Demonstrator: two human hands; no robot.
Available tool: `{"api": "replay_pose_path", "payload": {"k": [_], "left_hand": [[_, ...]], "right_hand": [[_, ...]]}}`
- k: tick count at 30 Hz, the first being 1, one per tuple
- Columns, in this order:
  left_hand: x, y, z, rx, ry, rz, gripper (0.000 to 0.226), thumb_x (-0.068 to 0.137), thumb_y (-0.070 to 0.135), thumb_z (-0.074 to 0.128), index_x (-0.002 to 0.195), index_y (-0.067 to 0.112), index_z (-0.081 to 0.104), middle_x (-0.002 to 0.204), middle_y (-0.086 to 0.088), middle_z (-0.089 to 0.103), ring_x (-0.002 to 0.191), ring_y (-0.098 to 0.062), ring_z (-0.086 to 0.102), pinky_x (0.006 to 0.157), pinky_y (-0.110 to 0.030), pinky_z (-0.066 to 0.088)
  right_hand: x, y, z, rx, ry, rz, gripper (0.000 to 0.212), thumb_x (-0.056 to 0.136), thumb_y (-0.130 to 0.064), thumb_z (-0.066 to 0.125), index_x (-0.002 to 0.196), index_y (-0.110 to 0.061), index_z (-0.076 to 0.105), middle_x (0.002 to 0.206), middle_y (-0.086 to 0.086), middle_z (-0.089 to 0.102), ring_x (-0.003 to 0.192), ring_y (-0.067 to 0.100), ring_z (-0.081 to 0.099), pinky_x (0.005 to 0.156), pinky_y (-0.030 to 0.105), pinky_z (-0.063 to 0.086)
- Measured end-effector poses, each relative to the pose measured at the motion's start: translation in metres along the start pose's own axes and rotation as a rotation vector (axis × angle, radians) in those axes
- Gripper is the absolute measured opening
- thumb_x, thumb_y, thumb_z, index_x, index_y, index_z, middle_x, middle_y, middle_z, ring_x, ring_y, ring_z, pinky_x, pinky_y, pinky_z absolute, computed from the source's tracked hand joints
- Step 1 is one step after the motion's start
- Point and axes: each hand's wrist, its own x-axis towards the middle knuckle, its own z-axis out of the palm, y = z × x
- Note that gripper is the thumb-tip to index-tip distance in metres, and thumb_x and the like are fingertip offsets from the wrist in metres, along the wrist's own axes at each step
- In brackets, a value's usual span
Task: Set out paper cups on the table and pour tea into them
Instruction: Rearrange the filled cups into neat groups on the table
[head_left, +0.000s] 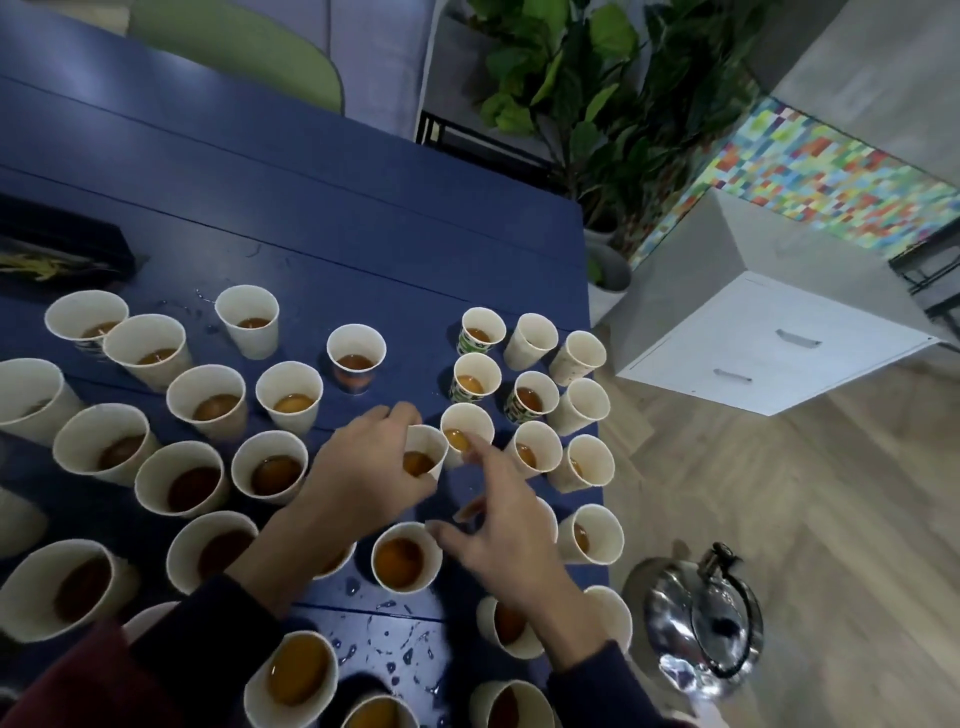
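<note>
Left hand (363, 467) — cup (429, 445) upright, mouth up

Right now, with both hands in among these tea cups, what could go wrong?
1. Your left grip holds a filled cup packed close to its neighbour cup; lifting or sliding it could tip either.
2. Your right sleeve crosses above a near cup; dropping the arm might catch its rim.
3. The edge cups stand right at the rim of the table; a bump could send tea to the floor.
</note>
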Motion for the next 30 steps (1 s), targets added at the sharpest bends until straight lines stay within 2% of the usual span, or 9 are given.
{"api": "replay_pose_path", "payload": {"k": [5, 6, 9, 12, 15, 18, 21, 25, 30], "left_hand": [[-0.030, 0.049, -0.007, 0.006, -0.073, 0.057, 0.055, 0.080, 0.046, 0.074, 0.125, 0.029, 0.047, 0.117, 0.006, 0.056, 0.105, -0.014, 0.053, 0.088, -0.032, 0.046], [-0.037, 0.055, -0.007, 0.008, -0.076, 0.081, 0.056, 0.080, 0.046, 0.073, 0.127, 0.029, 0.047, 0.118, 0.006, 0.056, 0.106, -0.015, 0.053, 0.090, -0.034, 0.047], [-0.050, 0.066, -0.007, -0.064, -0.096, 0.168, 0.051, 0.080, 0.045, 0.071, 0.126, 0.031, 0.052, 0.117, 0.008, 0.059, 0.106, -0.014, 0.057, 0.090, -0.036, 0.049], [-0.048, 0.062, -0.012, -0.433, -0.211, 0.090, 0.047, 0.079, 0.055, 0.069, 0.121, 0.039, 0.054, 0.106, 0.012, 0.067, 0.097, -0.010, 0.065, 0.086, -0.038, 0.055], [-0.021, 0.044, 0.002, -0.539, -0.093, -0.103, 0.052, 0.085, 0.058, 0.066, 0.127, 0.034, 0.050, 0.101, 0.012, 0.067, 0.100, -0.014, 0.064, 0.092, -0.044, 0.055], [0.013, 0.031, 0.023, -0.398, -0.051, -0.269, 0.065, 0.093, 0.053, 0.058, 0.146, 0.019, 0.041, 0.118, -0.003, 0.066, 0.119, -0.026, 0.058, 0.104, -0.042, 0.044], [0.037, 0.027, 0.043, -0.377, -0.120, -0.372, 0.066, 0.100, 0.046, 0.050, 0.154, 0.013, 0.032, 0.152, -0.011, 0.044, 0.138, -0.030, 0.042, 0.110, -0.042, 0.037], [0.052, 0.024, 0.069, -0.573, -0.129, -0.449, 0.039, 0.101, 0.033, 0.045, 0.132, 0.012, 0.055, 0.128, -0.016, 0.060, 0.096, -0.029, 0.060, 0.092, -0.049, 0.056], [0.064, 0.020, 0.091, -0.602, -0.054, -0.504, 0.031, 0.097, 0.026, 0.039, 0.110, 0.013, 0.064, 0.112, -0.017, 0.065, 0.091, -0.031, 0.066, 0.081, -0.047, 0.061]], "right_hand": [[-0.029, -0.009, 0.009, 0.171, 0.165, -0.054, 0.090, 0.074, -0.047, 0.080, 0.146, -0.046, 0.026, 0.139, -0.015, 0.051, 0.119, 0.008, 0.058, 0.103, 0.033, 0.049], [-0.034, -0.008, 0.009, 0.169, 0.209, -0.061, 0.089, 0.075, -0.043, 0.079, 0.148, -0.040, 0.029, 0.140, -0.014, 0.053, 0.122, 0.006, 0.056, 0.104, 0.028, 0.047], [-0.049, -0.009, 0.004, 0.106, 0.330, -0.061, 0.080, 0.076, -0.035, 0.079, 0.144, -0.032, 0.038, 0.133, -0.011, 0.059, 0.117, 0.004, 0.057, 0.093, 0.009, 0.041], [-0.063, -0.006, 0.001, 0.159, 0.430, -0.030, 0.065, 0.076, -0.049, 0.077, 0.129, -0.042, 0.040, 0.117, -0.014, 0.065, 0.105, 0.005, 0.062, 0.084, 0.024, 0.051], [-0.076, 0.002, 0.000, 0.192, 0.502, 0.038, 0.060, 0.075, -0.052, 0.077, 0.123, -0.040, 0.044, 0.109, -0.016, 0.066, 0.100, 0.004, 0.063, 0.084, 0.035, 0.055], [-0.087, 0.011, 0.000, 0.236, 0.520, 0.083, 0.059, 0.075, -0.047, 0.082, 0.123, -0.036, 0.049, 0.106, -0.020, 0.066, 0.098, -0.001, 0.063, 0.083, 0.027, 0.055], [-0.098, 0.017, -0.005, 0.238, 0.548, 0.107, 0.058, 0.075, -0.044, 0.084, 0.119, -0.042, 0.046, 0.104, -0.021, 0.066, 0.097, -0.007, 0.061, 0.077, 0.007, 0.044], [-0.110, 0.028, -0.014, 0.263, 0.577, 0.129, 0.056, 0.075, -0.038, 0.086, 0.118, -0.036, 0.050, 0.102, -0.021, 0.065, 0.096, -0.006, 0.060, 0.076, 0.007, 0.042], [-0.108, 0.039, -0.025, 0.248, 0.597, 0.151, 0.056, 0.073, -0.040, 0.086, 0.114, -0.043, 0.048, 0.098, -0.023, 0.066, 0.096, -0.006, 0.061, 0.074, 0.009, 0.044]]}}
